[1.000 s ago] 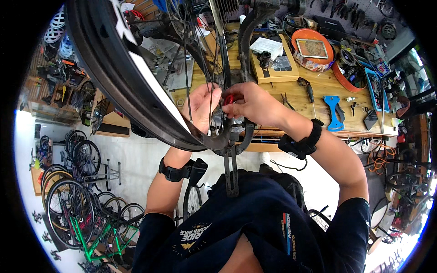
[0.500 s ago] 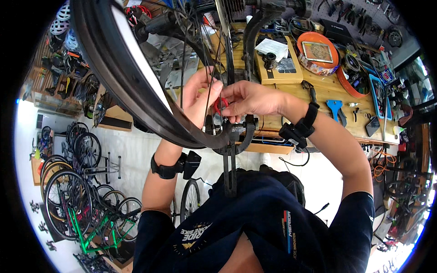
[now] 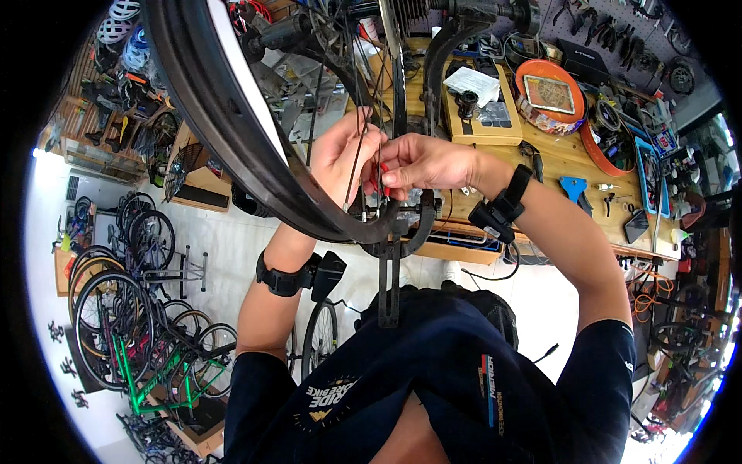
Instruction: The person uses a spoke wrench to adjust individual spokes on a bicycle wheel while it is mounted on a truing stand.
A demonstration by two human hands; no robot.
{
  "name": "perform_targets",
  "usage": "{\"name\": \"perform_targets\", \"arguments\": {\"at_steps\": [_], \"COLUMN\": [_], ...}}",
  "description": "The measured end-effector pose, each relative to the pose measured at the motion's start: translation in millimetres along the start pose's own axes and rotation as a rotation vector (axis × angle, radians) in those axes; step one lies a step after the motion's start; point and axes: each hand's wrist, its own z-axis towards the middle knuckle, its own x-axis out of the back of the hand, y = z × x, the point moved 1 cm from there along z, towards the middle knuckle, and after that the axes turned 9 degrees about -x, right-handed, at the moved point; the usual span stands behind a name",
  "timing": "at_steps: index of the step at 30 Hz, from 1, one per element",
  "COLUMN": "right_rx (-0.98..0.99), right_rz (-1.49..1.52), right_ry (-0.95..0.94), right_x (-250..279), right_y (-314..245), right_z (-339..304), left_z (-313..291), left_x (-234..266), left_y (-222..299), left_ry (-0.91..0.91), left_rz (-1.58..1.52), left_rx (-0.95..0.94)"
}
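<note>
A black bicycle wheel with a white strip along its rim is mounted in a black truing stand in front of me. My left hand reaches up among the spokes, its fingers curled closed around a spoke near the rim. Beside it, my right hand pinches a small red spoke wrench between thumb and fingers, at the spokes just above the rim. Fingers partly cover the wrench, and its contact with the spoke nipple is hidden.
On the wooden bench behind are a yellow-brown box, a round orange tin, a blue tool and a blue tray. Several bicycles stand at the left. A loose cable hangs below the bench.
My right hand has turned the red spoke wrench, which now stands more upright. My left fingers have curled in closer around the spoke. The whole view has shifted slightly.
</note>
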Motion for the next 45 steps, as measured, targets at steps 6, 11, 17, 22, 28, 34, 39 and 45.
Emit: {"name": "perform_targets", "arguments": {"at_steps": [6,11,17,22,28,34,39,45], "right_rx": [-0.007,-0.072,-0.071,-0.015,-0.074,0.111,0.131,0.121], "right_rz": [-0.182,-0.388,-0.71,-0.975,-0.866,-0.763,-0.702,-0.436], "right_ry": [0.121,0.464,0.887,0.971,0.889,1.027,1.019,0.763], "right_x": [-4.2,-21.9,-56.7,-59.3,-52.5,-59.8,-51.5,-30.3], "right_y": [-5.1,-7.7,-15.4,-18.7,-20.5,-9.2,-11.8,-27.2], "right_z": [2.2,-3.4,-3.2,-2.6,-5.7,-7.4,-13.4,-41.4], "left_z": [-1.3,2.8,-1.4,0.8,1.6,0.3,0.5,0.6], "left_x": [1.5,-0.9,-6.8,-5.8,-4.6,-4.4,-3.5,-3.8], "left_y": [4.4,-10.2,-17.5,-27.8,-31.3,-31.0,-31.3,-37.2], "left_ry": [-0.019,-0.036,0.041,0.039,0.01,0.011,-0.001,-0.001], "left_rz": [-0.023,-0.082,-0.093,-0.024,0.021,-0.008,-0.042,-0.01], "left_rx": [0.003,-0.029,-0.019,-0.087,-0.139,-0.15,-0.122,-0.14]}}
